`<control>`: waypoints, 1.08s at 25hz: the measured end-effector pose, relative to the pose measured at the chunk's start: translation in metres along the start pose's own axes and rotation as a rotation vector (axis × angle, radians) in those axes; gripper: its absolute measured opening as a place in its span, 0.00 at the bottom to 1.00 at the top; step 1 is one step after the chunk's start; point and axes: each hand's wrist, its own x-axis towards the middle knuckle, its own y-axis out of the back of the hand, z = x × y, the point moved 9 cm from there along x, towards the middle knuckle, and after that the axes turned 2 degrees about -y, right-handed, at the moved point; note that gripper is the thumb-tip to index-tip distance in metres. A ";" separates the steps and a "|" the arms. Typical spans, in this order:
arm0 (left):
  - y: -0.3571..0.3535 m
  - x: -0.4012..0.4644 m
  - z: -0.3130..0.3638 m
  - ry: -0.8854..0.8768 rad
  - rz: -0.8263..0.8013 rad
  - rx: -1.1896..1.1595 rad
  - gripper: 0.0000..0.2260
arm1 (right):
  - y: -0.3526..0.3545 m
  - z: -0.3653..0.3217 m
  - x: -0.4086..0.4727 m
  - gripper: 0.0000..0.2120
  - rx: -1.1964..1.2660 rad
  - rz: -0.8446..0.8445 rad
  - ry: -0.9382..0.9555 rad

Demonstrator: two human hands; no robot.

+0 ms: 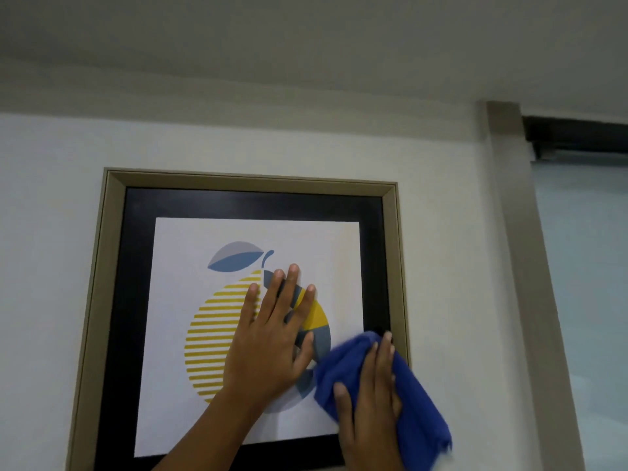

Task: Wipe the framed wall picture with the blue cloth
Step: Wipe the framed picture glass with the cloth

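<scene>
The framed wall picture (112, 232) hangs on a white wall; it has a beige frame, a black mat and a print of a yellow and blue fruit. My left hand (272, 338) lies flat on the print's middle with its fingers spread. My right hand (370, 399) presses the blue cloth (418, 402) against the picture's lower right part, over the black mat and the frame's right side. The cloth is bunched and hangs down past my hand.
A beige door or window jamb (523, 266) runs down the wall to the right of the picture, with frosted glass (584, 266) beyond it. The ceiling (306, 45) is close above.
</scene>
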 end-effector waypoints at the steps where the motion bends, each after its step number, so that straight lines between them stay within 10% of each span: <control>1: 0.001 -0.001 0.000 -0.005 0.002 0.003 0.30 | 0.001 -0.015 0.016 0.37 0.020 -0.054 0.049; 9: 0.000 -0.001 -0.001 -0.004 -0.003 -0.007 0.31 | 0.035 -0.105 0.184 0.35 0.022 0.053 0.283; 18: 0.002 -0.001 0.001 -0.003 0.004 0.005 0.30 | -0.002 0.014 -0.049 0.38 -0.053 0.048 -0.036; 27: 0.001 0.000 0.000 0.000 0.011 -0.025 0.30 | 0.037 -0.087 0.154 0.36 0.045 0.108 0.179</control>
